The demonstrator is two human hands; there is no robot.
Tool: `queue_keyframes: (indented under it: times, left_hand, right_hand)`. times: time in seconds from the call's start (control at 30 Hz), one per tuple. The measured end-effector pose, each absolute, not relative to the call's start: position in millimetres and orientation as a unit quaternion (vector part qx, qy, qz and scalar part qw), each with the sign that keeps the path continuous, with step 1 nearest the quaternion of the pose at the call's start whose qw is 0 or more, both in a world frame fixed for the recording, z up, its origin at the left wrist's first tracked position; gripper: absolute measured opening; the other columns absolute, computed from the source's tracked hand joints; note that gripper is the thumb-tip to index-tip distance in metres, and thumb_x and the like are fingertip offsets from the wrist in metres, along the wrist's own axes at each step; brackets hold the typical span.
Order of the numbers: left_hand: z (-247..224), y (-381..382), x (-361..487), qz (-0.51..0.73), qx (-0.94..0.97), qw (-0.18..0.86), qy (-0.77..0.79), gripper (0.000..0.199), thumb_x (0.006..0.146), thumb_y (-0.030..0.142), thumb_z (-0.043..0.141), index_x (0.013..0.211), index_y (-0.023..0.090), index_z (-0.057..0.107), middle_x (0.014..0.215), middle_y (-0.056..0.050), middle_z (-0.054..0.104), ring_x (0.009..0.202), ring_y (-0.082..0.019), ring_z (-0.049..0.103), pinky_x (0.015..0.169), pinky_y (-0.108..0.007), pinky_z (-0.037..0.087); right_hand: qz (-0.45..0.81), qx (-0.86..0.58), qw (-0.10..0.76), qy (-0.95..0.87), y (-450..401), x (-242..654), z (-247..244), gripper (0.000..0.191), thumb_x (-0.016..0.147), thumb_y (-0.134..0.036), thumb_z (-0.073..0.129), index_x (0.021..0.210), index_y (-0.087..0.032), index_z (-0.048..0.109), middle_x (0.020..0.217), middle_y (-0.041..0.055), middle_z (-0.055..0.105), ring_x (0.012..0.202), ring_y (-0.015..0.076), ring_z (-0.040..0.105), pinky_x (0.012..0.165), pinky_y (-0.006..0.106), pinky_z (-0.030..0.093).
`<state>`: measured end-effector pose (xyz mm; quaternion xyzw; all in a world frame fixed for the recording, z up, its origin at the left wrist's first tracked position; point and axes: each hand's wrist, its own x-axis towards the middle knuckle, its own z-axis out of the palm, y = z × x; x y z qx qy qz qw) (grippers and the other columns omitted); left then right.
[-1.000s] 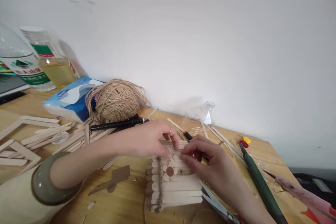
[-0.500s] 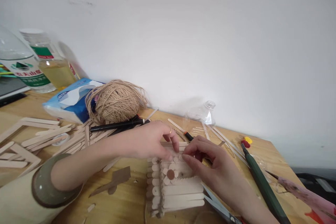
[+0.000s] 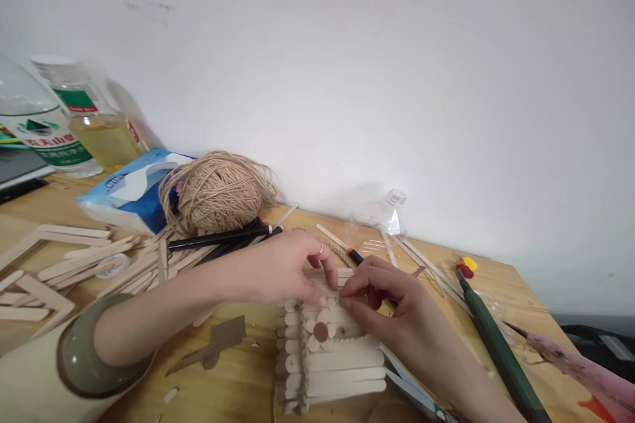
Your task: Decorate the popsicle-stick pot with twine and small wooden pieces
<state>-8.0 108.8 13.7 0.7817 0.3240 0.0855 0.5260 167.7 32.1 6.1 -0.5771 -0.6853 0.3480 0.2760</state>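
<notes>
A panel of wooden craft sticks [image 3: 342, 363] lies on the table, with twisted twine [image 3: 304, 370] running along its left side. On it sits a small flower of rounded pale pieces around a brown disc [image 3: 321, 332]. My left hand [image 3: 297, 271] reaches over the panel's upper left, its curved thumb and fingers apart and resting at the surface. From the right, my right hand [image 3: 387, 304] pinches thumb and forefinger together above the panel, close to some pale rounded pieces [image 3: 331, 303]. Whatever is in that pinch is too small to make out.
Grey scissors [image 3: 411, 390] lie partly under my right wrist. Further right are a green pen-like tool [image 3: 496, 344] and a pink glue-stained tool [image 3: 570, 360]. A twine ball [image 3: 221, 192], tissue pack [image 3: 133, 188], bottles [image 3: 102, 125] and loose sticks [image 3: 89, 258] fill the left. Brown card scraps [image 3: 225, 337] lie nearer.
My right hand has shifted very slightly left over the panel, its fingertips still pinched. The left hand stays almost where it was. The view has moved a touch.
</notes>
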Motion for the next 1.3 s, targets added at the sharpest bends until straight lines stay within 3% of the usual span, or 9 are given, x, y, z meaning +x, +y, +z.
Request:
queue_keyframes:
  times: [0.67, 1.3]
  left_hand:
    - [9.5, 109.0, -7.4, 0.102, 0.794, 0.513, 0.31, 0.014, 0.064, 0.014, 0.067, 0.077, 0.018, 0.064, 0.086, -0.001, 0.067, 0.093, -0.022, 0.058, 0.088, -0.035, 0.039]
    - [7.5, 107.8, -6.9, 0.105, 0.785, 0.521, 0.317, 0.012, 0.063, 0.013, 0.067, 0.074, 0.018, 0.064, 0.084, -0.001, 0.067, 0.096, -0.023, 0.058, 0.09, -0.035, 0.038]
  right_hand:
    - [0.377, -0.565, 0.268, -0.683, 35.1, 171.8, 3.4, 0.017, 0.069, -0.008, 0.049, 0.066, -0.021, 0.059, 0.071, -0.0016, 0.053, 0.065, 0.0132, 0.048, 0.058, 0.025, 0.035]
    - [0.368, -0.574, 0.282, -0.675, 32.4, 164.8, 1.2, 0.013, 0.073, -0.015, 0.05, 0.065, -0.019, 0.059, 0.07, -0.0005, 0.052, 0.063, 0.0132, 0.048, 0.054, 0.025, 0.036]
